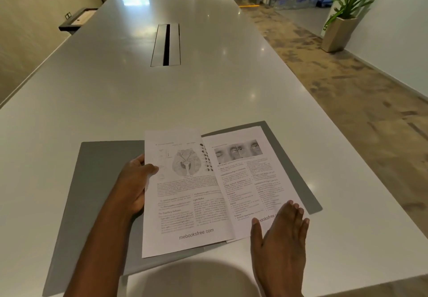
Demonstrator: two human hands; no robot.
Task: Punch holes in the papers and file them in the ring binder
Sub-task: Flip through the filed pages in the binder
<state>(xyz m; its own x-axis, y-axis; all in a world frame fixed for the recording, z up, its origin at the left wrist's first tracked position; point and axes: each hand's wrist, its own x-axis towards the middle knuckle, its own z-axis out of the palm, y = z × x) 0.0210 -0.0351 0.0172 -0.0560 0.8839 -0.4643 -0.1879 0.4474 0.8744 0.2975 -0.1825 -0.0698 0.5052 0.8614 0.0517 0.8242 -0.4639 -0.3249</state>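
1. The printed left sheet (183, 194) lies partly over the right sheet (245, 180); both rest on the open grey ring binder (102, 171).
2. The left hand (134, 185) pinches the left sheet's outer edge, thumb on top.
3. The right hand (282, 229) lies flat, fingers straight and together, on the right sheet's near corner.
4. The binder sits at the near end of a long white table (208, 88), well short of its cable slot (166, 45).
5. A potted plant (342, 18) stands by the far right wall.

Left hand (132, 187) pinches a page (183, 194), thumb on top; right hand (281, 236) lies flat, fingers straight.
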